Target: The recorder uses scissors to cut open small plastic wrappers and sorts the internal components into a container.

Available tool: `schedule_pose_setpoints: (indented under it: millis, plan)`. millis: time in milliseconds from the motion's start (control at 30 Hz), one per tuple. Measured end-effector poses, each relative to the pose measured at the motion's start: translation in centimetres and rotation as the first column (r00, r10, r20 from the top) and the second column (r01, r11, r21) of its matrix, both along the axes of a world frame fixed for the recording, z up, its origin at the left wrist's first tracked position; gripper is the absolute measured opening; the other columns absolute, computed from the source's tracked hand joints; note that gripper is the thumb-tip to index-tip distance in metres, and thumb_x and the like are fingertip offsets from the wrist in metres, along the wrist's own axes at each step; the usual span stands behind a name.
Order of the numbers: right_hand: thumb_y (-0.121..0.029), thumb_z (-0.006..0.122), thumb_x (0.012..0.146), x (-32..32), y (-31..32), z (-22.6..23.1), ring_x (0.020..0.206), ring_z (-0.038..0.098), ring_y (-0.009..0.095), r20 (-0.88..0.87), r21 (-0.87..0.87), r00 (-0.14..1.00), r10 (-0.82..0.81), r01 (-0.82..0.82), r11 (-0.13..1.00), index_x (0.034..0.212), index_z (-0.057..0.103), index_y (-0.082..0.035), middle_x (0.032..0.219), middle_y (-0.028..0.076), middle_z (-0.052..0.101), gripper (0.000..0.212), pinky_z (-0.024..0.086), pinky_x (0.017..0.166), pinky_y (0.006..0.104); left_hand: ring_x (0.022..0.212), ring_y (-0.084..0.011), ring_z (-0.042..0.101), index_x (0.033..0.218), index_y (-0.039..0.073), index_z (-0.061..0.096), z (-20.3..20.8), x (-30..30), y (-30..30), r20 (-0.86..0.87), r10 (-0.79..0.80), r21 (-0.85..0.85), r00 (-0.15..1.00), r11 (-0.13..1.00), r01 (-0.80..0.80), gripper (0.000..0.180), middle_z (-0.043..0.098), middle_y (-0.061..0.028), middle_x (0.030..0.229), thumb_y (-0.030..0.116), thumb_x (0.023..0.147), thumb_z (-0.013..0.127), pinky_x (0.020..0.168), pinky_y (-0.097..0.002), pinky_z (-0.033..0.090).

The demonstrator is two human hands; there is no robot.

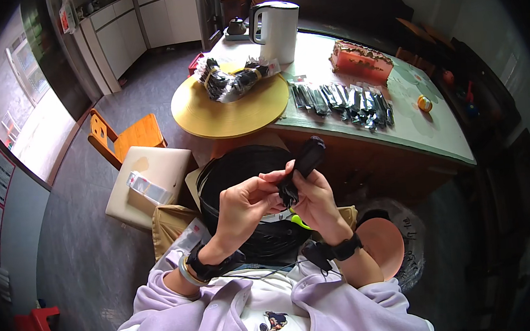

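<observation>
In front of me, my right hand (316,202) is closed round a thin black bundle (309,156) that looks like folded cord or strap; its dark end sticks up past the thumb. My left hand (249,199) pinches the lower part of the same bundle (288,193), its fingertips touching those of the right. Below the hands lie scissors with yellow-green handles (299,219); whether the right hand touches them I cannot tell. Beneath is a big black coil of cord-like material (234,168) in an open container, partly hidden by my hands and arms.
A round yellow board (230,118) carries plastic-wrapped black bundles (233,81). On the table are several small black packets (344,104), a pink box (361,62), a white kettle (277,31) and a small ball (424,103). A cream stool (132,198) holds clear bags (148,187); a pinkish round lid (380,246) lies right.
</observation>
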State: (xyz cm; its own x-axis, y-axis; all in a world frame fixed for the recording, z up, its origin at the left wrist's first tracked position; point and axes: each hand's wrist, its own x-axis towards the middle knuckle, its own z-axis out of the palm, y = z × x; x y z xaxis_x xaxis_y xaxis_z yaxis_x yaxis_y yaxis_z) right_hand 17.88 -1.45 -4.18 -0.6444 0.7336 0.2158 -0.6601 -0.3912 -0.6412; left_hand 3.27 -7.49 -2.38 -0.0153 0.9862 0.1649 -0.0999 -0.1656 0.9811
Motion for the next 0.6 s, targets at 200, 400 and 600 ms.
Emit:
schedule_pose_setpoints:
  millis: [200,400,600]
  plan:
    - [-0.012,0.039,0.094,-1.3,-0.3,-0.4,0.106,0.054,0.032,0.049,0.211,0.958,-0.281,0.265,0.941,0.104,0.047,-0.001,0.108,0.022,0.057,0.017,0.042,0.094,0.0412,0.077,-0.0143,0.064,0.086,-0.005,0.055,0.1,0.5,-0.4,-0.148,0.104,0.121,0.984,0.989,-0.086,0.01,0.064,-0.0096,0.082,0.001,0.081,0.062,0.071,-0.0266,0.055]
    - [-0.014,0.042,0.093,-1.6,-0.5,0.2,0.103,0.056,0.027,0.013,0.224,0.912,-0.411,0.398,0.89,0.106,0.048,0.0,0.106,0.02,0.058,0.02,0.043,0.09,0.0355,0.078,-0.0162,0.064,0.086,-0.004,0.052,-0.8,0.4,0.2,-0.042,0.042,0.061,0.998,0.997,-0.039,0.012,0.063,-0.0098,0.082,0.001,0.081,0.062,0.073,-0.0288,0.055]
    - [-0.014,0.042,0.092,-2.4,-0.2,0.5,0.085,0.059,0.019,0.002,0.181,0.821,-0.57,0.561,0.808,0.106,0.051,0.0,0.095,0.015,0.061,0.021,0.045,0.076,0.0263,0.078,-0.015,0.064,0.087,-0.003,0.052,-1.6,1.2,0.3,0.186,-0.001,-0.004,0.982,1.0,0.002,0.016,0.064,-0.0116,0.085,0.001,0.079,0.065,0.071,-0.0259,0.054]
